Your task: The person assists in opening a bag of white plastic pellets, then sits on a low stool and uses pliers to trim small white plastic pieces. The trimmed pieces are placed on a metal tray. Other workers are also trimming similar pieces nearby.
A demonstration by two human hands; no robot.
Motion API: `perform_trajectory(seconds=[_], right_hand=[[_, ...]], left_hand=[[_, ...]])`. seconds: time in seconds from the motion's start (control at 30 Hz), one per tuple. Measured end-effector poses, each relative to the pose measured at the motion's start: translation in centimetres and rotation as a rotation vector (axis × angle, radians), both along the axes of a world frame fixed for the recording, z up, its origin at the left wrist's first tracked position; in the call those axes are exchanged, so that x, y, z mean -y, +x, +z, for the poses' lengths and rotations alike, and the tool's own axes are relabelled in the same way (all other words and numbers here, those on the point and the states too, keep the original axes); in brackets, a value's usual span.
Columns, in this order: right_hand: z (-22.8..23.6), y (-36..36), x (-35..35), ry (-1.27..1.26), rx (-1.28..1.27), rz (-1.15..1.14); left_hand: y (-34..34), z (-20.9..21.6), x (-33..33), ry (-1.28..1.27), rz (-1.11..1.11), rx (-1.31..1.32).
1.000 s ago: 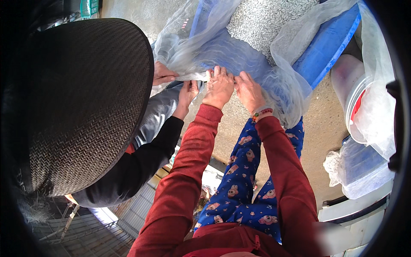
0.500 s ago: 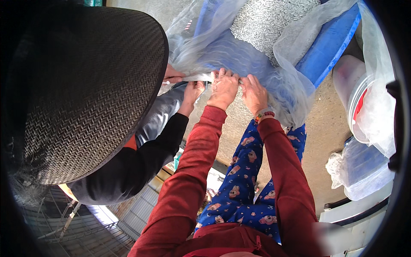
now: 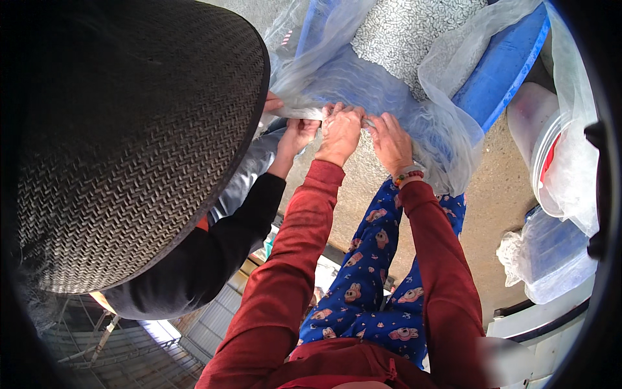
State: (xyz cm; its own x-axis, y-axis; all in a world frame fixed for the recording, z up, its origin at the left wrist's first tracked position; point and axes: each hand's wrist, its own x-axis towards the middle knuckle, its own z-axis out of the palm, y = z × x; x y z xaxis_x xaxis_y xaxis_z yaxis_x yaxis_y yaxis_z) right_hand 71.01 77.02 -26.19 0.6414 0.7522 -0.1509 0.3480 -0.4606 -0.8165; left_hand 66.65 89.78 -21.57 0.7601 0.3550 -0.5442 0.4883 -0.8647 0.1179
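A sheer white net (image 3: pixel 369 81) is draped over a blue tub (image 3: pixel 504 79), its near edge gathered into a roll. Small white oval pieces (image 3: pixel 414 39) lie heaped on it at the top of the view; their exact kind I cannot tell. My left hand (image 3: pixel 341 133) is closed over the rolled edge, knuckles up. Just right of it, my right hand (image 3: pixel 391 144), with a beaded bracelet at the wrist, pinches the same edge. A co-worker's hand (image 3: pixel 298 137) holds the roll left of mine, and another of their hands shows partly behind the hat.
The co-worker's dark woven hat (image 3: pixel 149 155) fills the left side, close to my left arm. A whitish bucket (image 3: pixel 541 136) with netting over it lies at the right. Below it sits a net-wrapped blue container (image 3: pixel 551 256). Concrete floor (image 3: pixel 495 194) shows between.
The co-worker's hat has moved a little to the right and down. My right hand has shifted slightly right, its fingers still at the net edge. My left hand stays nearly in place.
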Motion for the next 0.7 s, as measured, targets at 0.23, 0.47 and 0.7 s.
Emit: perform_trajectory(seconds=[0.23, 0.47, 0.7], right_hand=[[-0.2, -0.3, -0.3, -0.010, -0.006, -0.061], [-0.6, -0.5, -0.4, -0.004, 0.001, -0.087], [-0.6, -0.5, -0.4, 0.021, 0.035, -0.093]], left_hand=[[1.0, 1.0, 1.3, 0.037, 0.051, 0.149], [-4.9, 7.0, 8.8, -0.106, 0.127, 0.351], [-14.8, 11.2, 18.2, -0.375, 0.367, -0.741]])
